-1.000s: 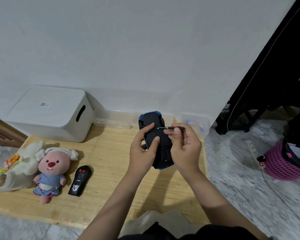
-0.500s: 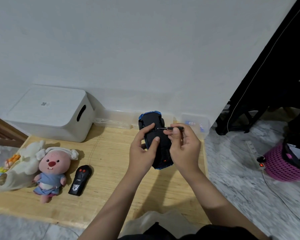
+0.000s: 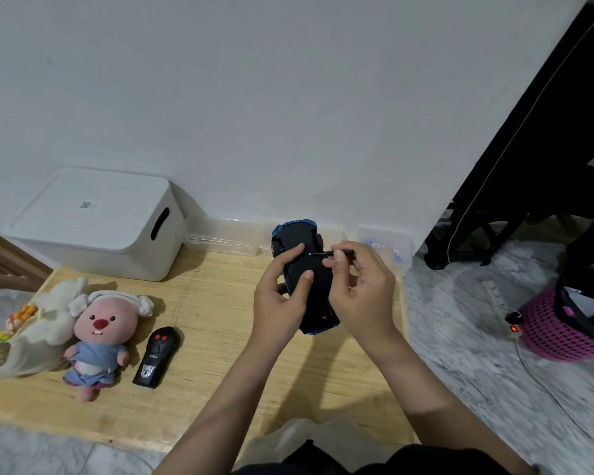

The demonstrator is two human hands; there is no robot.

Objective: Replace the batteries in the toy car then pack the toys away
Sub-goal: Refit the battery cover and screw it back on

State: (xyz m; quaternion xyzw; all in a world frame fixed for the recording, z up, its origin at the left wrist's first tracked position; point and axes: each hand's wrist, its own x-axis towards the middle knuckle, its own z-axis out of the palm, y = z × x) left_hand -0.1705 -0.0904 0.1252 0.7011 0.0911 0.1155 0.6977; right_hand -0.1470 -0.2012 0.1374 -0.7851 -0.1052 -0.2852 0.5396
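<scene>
A blue toy car (image 3: 297, 236) is held upside down above the wooden mat, its black underside facing me. My left hand (image 3: 282, 298) grips the car from the left, thumb and forefinger lying on the underside. My right hand (image 3: 364, 296) pinches a small black screwdriver (image 3: 336, 253) whose metal tip touches the underside near the car's far end. A black remote control (image 3: 156, 356) with red buttons lies on the mat to the left. Beside it sit a pink plush doll (image 3: 100, 337) in blue clothes and a cream plush (image 3: 31, 334).
A white lidded storage box (image 3: 96, 224) stands at the back left against the wall. Clear plastic containers (image 3: 227, 238) line the wall behind the wooden mat (image 3: 220, 337). On the marble floor to the right are a power strip (image 3: 510, 322) and a pink basket (image 3: 559, 332).
The hands, car and screwdriver stay almost in place; my right hand's fingers shift slightly on the screwdriver handle.
</scene>
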